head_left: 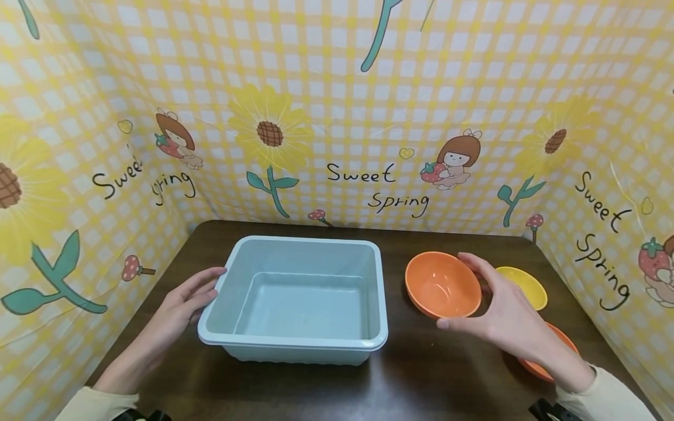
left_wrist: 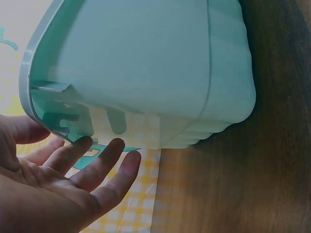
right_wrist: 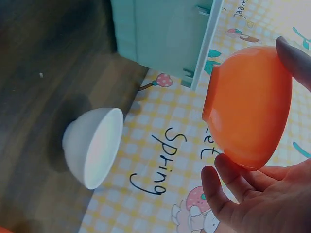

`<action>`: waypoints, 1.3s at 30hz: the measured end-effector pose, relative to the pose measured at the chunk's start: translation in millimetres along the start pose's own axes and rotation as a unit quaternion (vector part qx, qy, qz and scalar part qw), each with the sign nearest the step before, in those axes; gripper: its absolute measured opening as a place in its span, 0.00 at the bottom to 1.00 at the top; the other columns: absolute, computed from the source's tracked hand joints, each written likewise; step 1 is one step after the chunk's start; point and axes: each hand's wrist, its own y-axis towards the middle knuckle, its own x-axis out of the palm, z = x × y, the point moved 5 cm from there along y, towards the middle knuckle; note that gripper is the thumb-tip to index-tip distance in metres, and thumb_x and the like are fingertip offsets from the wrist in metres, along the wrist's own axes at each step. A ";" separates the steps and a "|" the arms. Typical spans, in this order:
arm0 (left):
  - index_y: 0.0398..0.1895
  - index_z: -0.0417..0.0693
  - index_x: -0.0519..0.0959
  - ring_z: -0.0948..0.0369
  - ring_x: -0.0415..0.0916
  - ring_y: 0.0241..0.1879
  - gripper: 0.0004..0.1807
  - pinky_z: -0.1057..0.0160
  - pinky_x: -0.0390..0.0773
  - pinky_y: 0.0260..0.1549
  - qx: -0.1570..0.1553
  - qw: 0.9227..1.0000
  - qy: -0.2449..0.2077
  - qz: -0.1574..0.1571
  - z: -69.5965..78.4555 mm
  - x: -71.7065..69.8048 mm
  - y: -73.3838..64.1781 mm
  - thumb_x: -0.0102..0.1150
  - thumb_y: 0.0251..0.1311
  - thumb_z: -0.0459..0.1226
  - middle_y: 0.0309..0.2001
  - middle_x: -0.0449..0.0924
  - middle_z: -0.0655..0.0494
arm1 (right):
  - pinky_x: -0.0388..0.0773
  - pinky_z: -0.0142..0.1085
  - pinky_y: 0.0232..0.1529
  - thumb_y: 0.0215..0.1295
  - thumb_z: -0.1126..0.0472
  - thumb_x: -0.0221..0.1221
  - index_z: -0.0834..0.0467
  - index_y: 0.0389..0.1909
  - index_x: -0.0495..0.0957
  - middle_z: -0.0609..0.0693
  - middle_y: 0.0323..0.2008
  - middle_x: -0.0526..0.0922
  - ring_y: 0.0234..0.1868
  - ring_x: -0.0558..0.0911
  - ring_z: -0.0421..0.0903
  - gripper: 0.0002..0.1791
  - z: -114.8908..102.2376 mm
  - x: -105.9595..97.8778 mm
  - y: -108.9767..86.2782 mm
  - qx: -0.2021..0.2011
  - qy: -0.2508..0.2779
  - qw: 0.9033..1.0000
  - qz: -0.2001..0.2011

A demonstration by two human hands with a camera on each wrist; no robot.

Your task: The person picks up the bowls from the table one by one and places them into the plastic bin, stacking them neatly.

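My right hand (head_left: 502, 307) holds an orange bowl (head_left: 442, 286) by its rim, thumb on the near side and fingers on the far side. In the right wrist view the bowl (right_wrist: 250, 109) is seen from the side, raised above the table. At the left rim of a light blue plastic tub (head_left: 292, 346), my left hand (head_left: 184, 299) touches the edge with loosely extended fingers. The left wrist view shows that hand (left_wrist: 73, 182) beside the tub's end wall (left_wrist: 141, 53), several fingers spread apart below the rim. The tub holds nothing.
A yellow bowl (head_left: 526, 286) lies right of my right hand. Another orange bowl (head_left: 566, 339) is partly hidden under my right wrist. A white bowl (right_wrist: 95, 148) stands on the table (right_wrist: 43, 97) in the right wrist view. Patterned cloth (head_left: 337, 117) encloses the back and sides.
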 end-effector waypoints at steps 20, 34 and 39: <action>0.80 0.43 0.60 0.68 0.81 0.56 0.29 0.61 0.82 0.46 -0.004 1.000 -0.002 -0.007 1.1 1.3 -1.0 0.49 0.84 0.44 0.77 0.61 0.35 | 0.76 0.53 0.52 0.41 0.35 0.84 0.52 0.78 0.64 0.48 0.67 0.77 0.55 0.81 0.48 0.64 -27.4 8.0 38.5 -0.015 0.027 0.999 -0.033; 0.80 0.44 0.61 0.68 0.80 0.57 0.29 0.61 0.82 0.46 -0.004 1.000 0.000 -0.007 0.7 1.9 -0.7 0.49 0.83 0.44 0.76 0.63 0.35 | 0.78 0.51 0.52 0.41 0.38 0.84 0.51 0.77 0.66 0.48 0.64 0.79 0.54 0.81 0.48 0.61 -49.4 17.0 60.0 -0.037 0.050 0.997 -0.051; 0.79 0.44 0.61 0.70 0.80 0.57 0.28 0.62 0.82 0.46 0.000 1.000 -0.001 -0.006 2.1 -0.3 0.0 0.49 0.84 0.43 0.77 0.61 0.34 | 0.78 0.50 0.51 0.42 0.39 0.84 0.52 0.76 0.67 0.47 0.61 0.80 0.53 0.80 0.48 0.60 -58.5 25.0 71.6 -0.058 0.063 0.994 -0.062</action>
